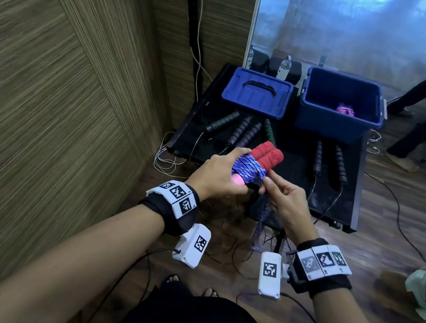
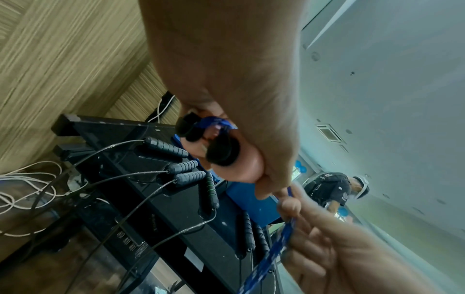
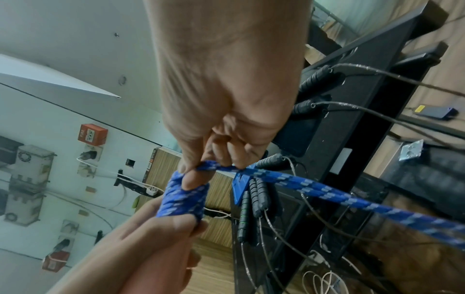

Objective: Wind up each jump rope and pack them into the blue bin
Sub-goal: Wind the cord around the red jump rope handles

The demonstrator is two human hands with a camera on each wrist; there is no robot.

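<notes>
Item: blue braided jump rope (image 1: pixel 330 180), red handles paired, held in the air above the black table (image 1: pixel 299 172). Our left hand (image 1: pixel 221 173) clenches the wound bundle; our right hand (image 1: pixel 284 197) pinches the loose tail. We advise tight, even turns, tail tucked, then into the blue bin (image 1: pixel 337 125).

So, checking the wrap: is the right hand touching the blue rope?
Touching. The right wrist view shows the right hand pinching the blue rope between thumb and fingers.
</notes>
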